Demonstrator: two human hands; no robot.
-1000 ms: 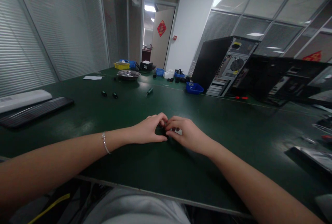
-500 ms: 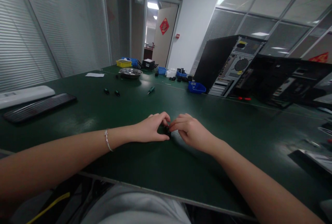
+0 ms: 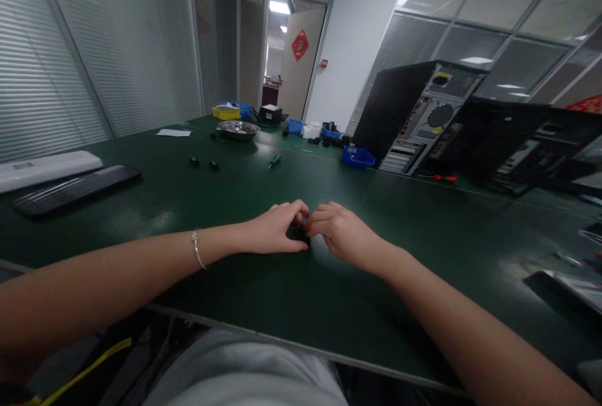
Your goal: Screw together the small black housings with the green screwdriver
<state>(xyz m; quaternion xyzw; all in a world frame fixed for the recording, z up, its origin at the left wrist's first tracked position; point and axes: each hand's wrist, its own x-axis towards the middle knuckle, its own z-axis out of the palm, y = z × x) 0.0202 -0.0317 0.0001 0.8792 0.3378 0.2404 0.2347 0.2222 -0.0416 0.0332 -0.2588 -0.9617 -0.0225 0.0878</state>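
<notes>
A small black part, mostly hidden by fingers, is held low over the green table between my hands. My left hand curves around it, with thumb on the near side and forefinger on the far side. From the right, my right hand meets it with fingertips pinched together at its upper edge. What exactly the part is, I cannot make out. Beyond my hands, a green-handled screwdriver lies on the table. Two small black pieces, one beside the other, rest farther left.
The green table stretches ahead. Left lie a black keyboard-like panel and a long white box. A metal bowl, a yellow bin and a blue bin stand at the back. A computer tower rises at right, near a red-handled tool.
My right fingers have shifted slightly at the black part, and both hands stay close together around it. The whole view has tilted a little.
</notes>
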